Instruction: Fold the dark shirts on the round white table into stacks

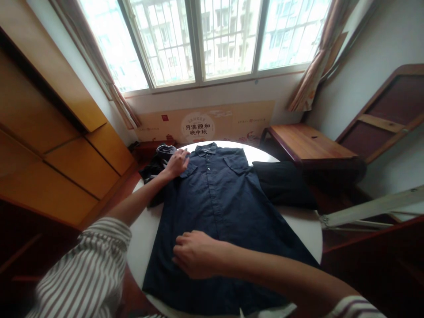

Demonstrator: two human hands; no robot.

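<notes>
A dark navy button-front shirt point(212, 198) lies spread on a round white table point(142, 238), its collar at the far edge and its hem towards me. No sleeves show at its sides. At the shirt's far left shoulder, my left hand point(179, 163) has its fingers bent and closed on the cloth. My right hand point(197, 254) is curled over the lower left of the shirt, back of the hand up. Its fingertips point down, and whatever is between them is hidden.
Dark crumpled clothing point(155, 165) lies left of the shirt, and a folded black garment point(285, 183) lies right. A wooden side table point(311, 141) stands at the back right. Wooden cabinets point(76, 163) line the left wall; a white metal bar point(374, 207) juts in from the right.
</notes>
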